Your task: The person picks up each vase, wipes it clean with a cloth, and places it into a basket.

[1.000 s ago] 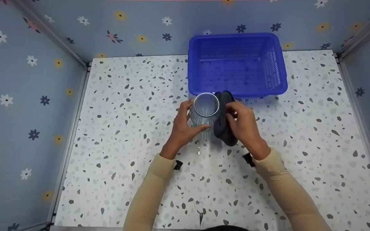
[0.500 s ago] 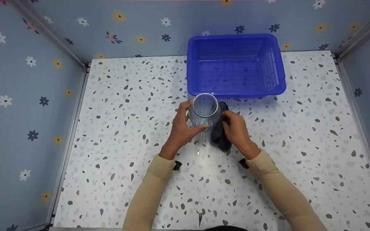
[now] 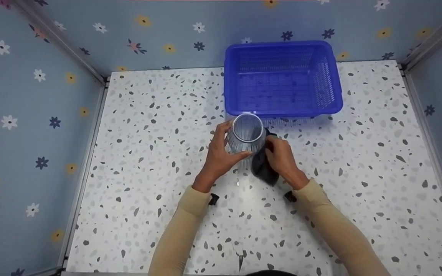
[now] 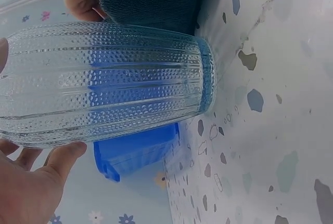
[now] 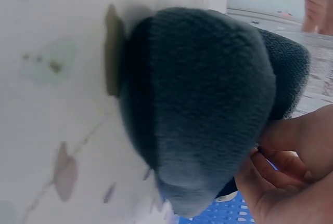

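A clear ribbed glass vase (image 3: 244,146) stands upright near the middle of the table (image 3: 159,153), its round mouth facing up. In the left wrist view, bumpy dots cover the vase (image 4: 140,83) and its thick base is right at the tabletop. My left hand (image 3: 220,155) grips the vase from the left, thumb in front and fingers round the far side. On the other side, my right hand (image 3: 280,155) pinches a dark fuzzy cloth (image 3: 264,170) against the glass. Folded and bulky, the cloth (image 5: 208,89) hangs down to the table in the right wrist view.
A blue perforated plastic basket (image 3: 330,111) sits behind the vase against the back wall, close to the vase's far side. Flowered wall panels (image 3: 33,126) enclose the table at the left, back and right.
My right hand has come down and slightly left along the vase's side, bringing the cloth nearer to me. The left hand keeps its hold and the vase has barely shifted.
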Available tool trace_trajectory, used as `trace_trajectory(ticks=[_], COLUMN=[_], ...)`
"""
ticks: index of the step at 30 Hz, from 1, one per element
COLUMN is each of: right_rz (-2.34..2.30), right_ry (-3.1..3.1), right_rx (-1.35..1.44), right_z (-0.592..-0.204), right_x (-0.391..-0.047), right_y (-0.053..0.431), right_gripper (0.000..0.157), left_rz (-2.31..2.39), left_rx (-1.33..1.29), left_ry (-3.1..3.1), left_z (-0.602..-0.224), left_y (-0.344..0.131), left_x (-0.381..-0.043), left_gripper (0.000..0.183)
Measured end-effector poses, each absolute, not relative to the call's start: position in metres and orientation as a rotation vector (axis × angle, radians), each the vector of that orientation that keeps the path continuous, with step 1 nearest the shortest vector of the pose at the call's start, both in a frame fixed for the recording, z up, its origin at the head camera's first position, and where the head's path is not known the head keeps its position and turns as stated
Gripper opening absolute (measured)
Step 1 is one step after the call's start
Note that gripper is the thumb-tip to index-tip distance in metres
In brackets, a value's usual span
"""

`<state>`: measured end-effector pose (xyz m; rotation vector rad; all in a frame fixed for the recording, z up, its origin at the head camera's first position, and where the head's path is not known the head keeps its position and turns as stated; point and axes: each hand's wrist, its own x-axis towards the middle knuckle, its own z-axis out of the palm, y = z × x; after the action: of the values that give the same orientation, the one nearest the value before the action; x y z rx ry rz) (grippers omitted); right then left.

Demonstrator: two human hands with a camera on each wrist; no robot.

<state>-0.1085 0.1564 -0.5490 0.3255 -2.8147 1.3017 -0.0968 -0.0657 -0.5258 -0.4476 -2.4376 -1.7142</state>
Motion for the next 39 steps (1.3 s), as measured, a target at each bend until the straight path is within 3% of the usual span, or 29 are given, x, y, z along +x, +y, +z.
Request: trace_trajectory(ticks=[20,30,39], right_rz=[1.395,1.416,1.392], right_ry=[-2.563,-2.621,-2.622], right_rx=[0.373,0.385,0.376], right_z=[-0.449,-0.444,-0.455], right_x=[-0.101,-0.099,-0.1], right_y=[0.153,0.154,0.154], right_gripper=[0.016,0.027,0.023], left_rz=[-1.766,-1.747,-1.738], left_rx=[-0.394,-0.402,-0.409], left_ry=[-2.459,-2.462,-2.447], left_z=[-0.526,-0.526,-0.528], left_y=[-0.066,-0.066,-0.067], left_x=[-0.099,-0.101,-0.099], left_gripper=[0.092,0.09,0.094])
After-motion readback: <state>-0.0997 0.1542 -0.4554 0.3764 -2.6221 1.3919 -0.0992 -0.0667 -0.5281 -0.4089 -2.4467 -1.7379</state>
